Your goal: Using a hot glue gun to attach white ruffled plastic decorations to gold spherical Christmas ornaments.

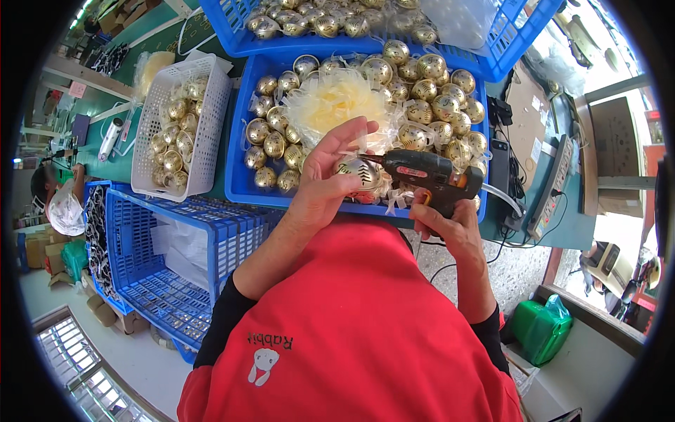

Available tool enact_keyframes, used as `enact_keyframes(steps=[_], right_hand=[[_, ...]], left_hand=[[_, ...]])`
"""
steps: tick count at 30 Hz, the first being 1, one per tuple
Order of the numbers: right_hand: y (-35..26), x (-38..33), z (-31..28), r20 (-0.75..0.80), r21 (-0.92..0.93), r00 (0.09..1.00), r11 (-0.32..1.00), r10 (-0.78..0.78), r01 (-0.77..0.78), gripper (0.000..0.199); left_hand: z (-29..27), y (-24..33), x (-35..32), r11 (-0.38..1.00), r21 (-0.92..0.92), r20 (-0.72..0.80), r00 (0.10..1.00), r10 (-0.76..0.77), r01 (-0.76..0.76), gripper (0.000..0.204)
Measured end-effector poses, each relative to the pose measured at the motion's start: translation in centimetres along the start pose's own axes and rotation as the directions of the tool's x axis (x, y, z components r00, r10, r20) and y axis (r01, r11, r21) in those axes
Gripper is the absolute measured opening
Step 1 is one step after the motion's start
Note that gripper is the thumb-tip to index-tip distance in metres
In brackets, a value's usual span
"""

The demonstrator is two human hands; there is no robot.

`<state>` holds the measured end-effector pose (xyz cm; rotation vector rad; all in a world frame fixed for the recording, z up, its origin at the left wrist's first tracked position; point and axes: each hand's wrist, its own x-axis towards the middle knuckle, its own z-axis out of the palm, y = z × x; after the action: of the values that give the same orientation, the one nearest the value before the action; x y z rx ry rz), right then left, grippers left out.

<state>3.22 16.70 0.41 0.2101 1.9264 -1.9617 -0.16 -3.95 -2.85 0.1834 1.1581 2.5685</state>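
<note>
Grasps a shiny gold, stitch-marked ball between fingers of the left hand, over the near edge of a shallow blue plastic tray; clutches a black pistol-shaped glue gun in the right hand. Risks burnt fingertips through a slipping nozzle, smears through excess glue.

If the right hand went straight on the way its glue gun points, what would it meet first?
Probably the ball in the left hand: the glue gun reaches close to its top, though this one view leaves the gap unclear.
</note>
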Motion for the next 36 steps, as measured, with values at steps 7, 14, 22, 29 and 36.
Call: enact_keyframes(steps=[7, 14, 22, 29, 36], right_hand=[[0.1, 0.0, -1.4, 0.042, -0.08, 0.995, 0.992, -0.092, 0.095, 0.025], [-0.5, -0.4, -1.4, 0.035, -0.095, 0.991, 0.987, -0.13, 0.133, 0.032], [-4.1, 0.6, -2.6, 0.093, -0.338, 0.985, 0.926, -0.145, 0.168, 0.028], [-2.8, 0.7, -2.6, -0.025, 0.025, 0.987, 0.987, -0.157, 0.158, 0.019], [-2.4, 0.6, -2.6, -0.048, 0.282, 0.974, 0.933, -0.219, 0.224, 0.017]], left_hand=[[0.6, 0.6, -0.3, 1.0, 0.018, -0.022, 1.0, 0.01, -0.01, 0.08], [0.7, 0.5, -0.4, 0.988, 0.153, -0.049, 0.999, -0.005, 0.012, 0.082], [0.0, 2.0, -0.3, 0.731, 0.65, 0.048, 0.971, 0.235, -0.209, 0.079], [0.2, 2.1, -2.3, 0.95, 0.032, -0.021, 0.951, -0.31, 0.311, 0.06], [2.1, -1.9, -0.5, 0.912, -0.081, 0.165, 0.907, -0.387, 0.403, 0.082]])
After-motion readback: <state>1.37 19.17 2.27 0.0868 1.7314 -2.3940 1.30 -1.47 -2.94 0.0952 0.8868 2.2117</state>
